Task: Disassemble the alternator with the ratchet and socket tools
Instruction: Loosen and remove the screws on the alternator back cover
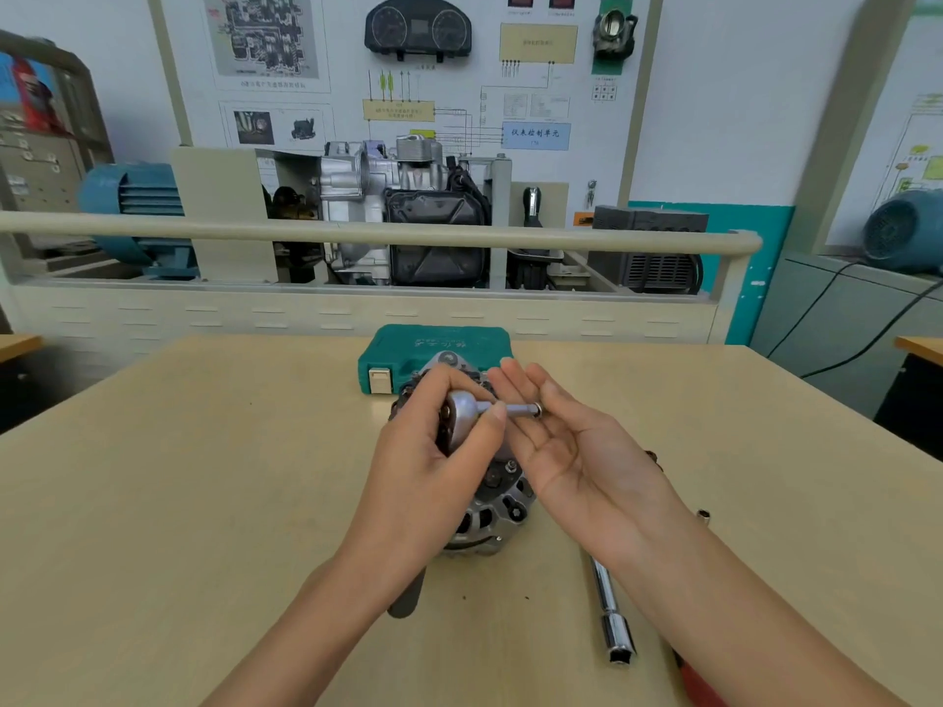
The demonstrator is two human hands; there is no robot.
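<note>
**Gripping the ratchet over the alternator**

Holding the ratchet [462, 408] by its head in the left hand [433, 461], fingers curled round the round head, thumb tip pressed at the neck where the socket [520, 410] sticks out sideways. Pointing that socket straight into the right hand [561, 446], palm up, fingers straight and loosely together, socket tip lying just over the base of those fingers; touching or not, cannot tell. Showing the ratchet handle [408, 594] only as a dark stub below the left wrist.

Sitting directly beneath both sets of fingers on the table [204, 477]: the alternator [492, 507], vented silver housing facing up, mostly hidden by the hands. Lying just beyond the fingertips, a closed green tool case [433, 349]. Resting below the right wrist, a chrome extension bar [610, 609], open end toward the near edge. Lying just right of the right forearm, a small socket [703, 515].
</note>
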